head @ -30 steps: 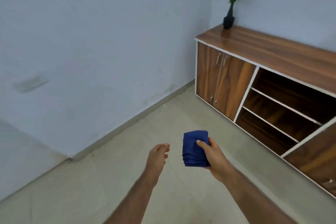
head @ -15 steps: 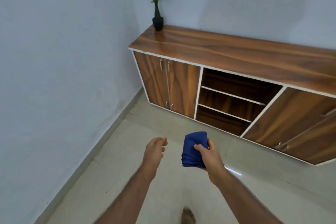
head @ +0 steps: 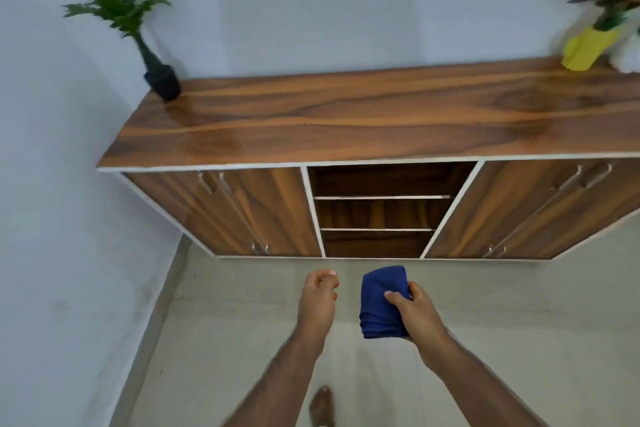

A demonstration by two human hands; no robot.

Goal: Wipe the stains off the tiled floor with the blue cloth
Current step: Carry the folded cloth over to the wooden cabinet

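Right hand (head: 417, 314) gripping folded blue cloth (head: 381, 302) above tiled floor (head: 519, 305), left hand (head: 317, 298) at nine o'clock loosely curled, empty, black pot (head: 162, 81) holding green plant (head: 117, 7), cabinet (head: 346, 121) at twelve o'clock.

The blue cloth (head: 379, 303) is a deep, solid blue, folded into a thick, compact wad with several layers showing as stacked edges along its lower end. It stands roughly upright in the air, well above the floor, gripped by the right hand (head: 417, 314): the thumb lies across its front face and the fingers wrap behind it. The tiled floor (head: 519, 305) is pale grey-beige with a dull sheen, and a faint thin joint line runs across it. A few small dark specks show on the tiles near the left wall; no larger stains can be made out.
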